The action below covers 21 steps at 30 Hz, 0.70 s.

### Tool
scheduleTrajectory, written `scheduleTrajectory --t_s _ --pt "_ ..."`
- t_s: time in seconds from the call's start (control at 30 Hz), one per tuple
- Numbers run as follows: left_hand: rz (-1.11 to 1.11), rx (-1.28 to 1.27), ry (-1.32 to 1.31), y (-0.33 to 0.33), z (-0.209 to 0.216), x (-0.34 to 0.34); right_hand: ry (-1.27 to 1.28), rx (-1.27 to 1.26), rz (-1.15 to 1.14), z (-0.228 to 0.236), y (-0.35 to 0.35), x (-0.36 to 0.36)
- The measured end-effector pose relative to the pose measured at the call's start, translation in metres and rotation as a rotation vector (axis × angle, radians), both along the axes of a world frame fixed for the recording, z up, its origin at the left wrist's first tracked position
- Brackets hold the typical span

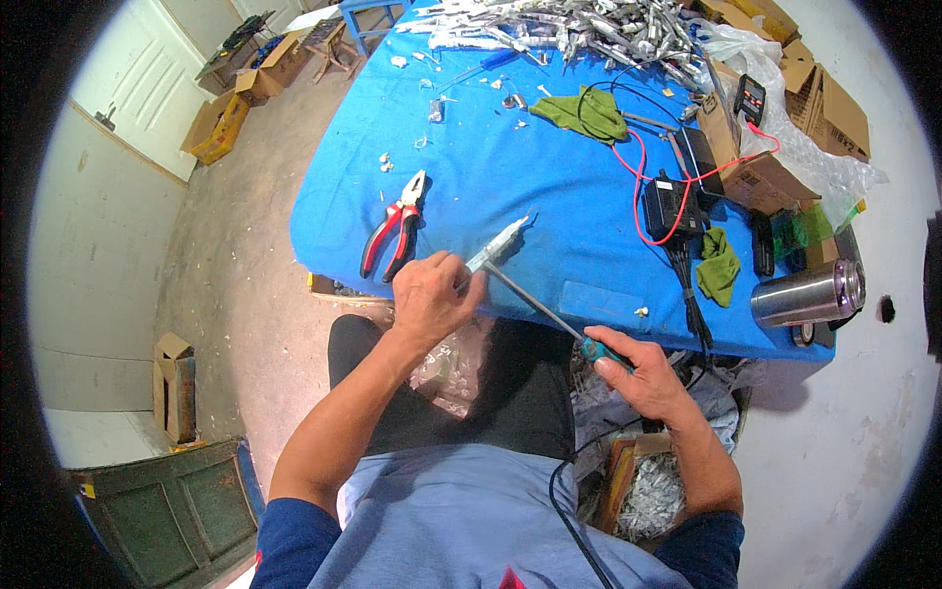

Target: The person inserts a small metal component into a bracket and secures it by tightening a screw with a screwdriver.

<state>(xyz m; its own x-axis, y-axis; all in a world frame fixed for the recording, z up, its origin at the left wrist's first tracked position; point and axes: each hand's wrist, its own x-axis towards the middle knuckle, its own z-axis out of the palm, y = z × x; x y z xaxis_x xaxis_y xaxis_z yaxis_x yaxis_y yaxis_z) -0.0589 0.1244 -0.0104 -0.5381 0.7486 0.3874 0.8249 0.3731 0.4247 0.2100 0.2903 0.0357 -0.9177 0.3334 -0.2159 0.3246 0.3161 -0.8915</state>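
Near the front edge of the blue-covered table (343,211), my left hand (429,297) is closed on a slim silvery-white device (498,244), whose narrow tip points away to the right. My right hand (640,375) grips the teal handle of a screwdriver (545,311). Its long metal shaft slants up to the left, and the end meets the side of the device close to my left fingers. To the left of the device lie pliers (400,228) with red and black handles, jaws pointing away from me.
A heap of silvery parts (599,29) covers the far end. On the right are green cloths (581,113), a black power adapter (671,208) with red wires, a steel tumbler (809,294) lying on its side and cardboard boxes (770,182). A carton of scraps (653,496) stands below.
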Motion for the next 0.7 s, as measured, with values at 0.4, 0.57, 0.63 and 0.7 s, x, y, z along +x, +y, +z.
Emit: scheduleTrajectory --t_s 0.4,0.57,0.63,0.7 --pt "-0.02 -0.003 -0.025 0.0 -0.001 -0.003 0.082 0.492 0.147 0.025 0.011 -0.018" --pt "-0.055 -0.002 -0.042 0.002 0.0 -0.006 0.084 0.528 0.22 0.032 0.024 -0.026" --pt "-0.072 -0.009 -0.059 0.001 -0.002 -0.008 0.094 0.459 0.244 0.032 0.035 -0.029" --pt "-0.076 -0.018 -0.067 0.001 -0.003 -0.01 0.049 0.383 0.254 0.034 0.043 -0.035"
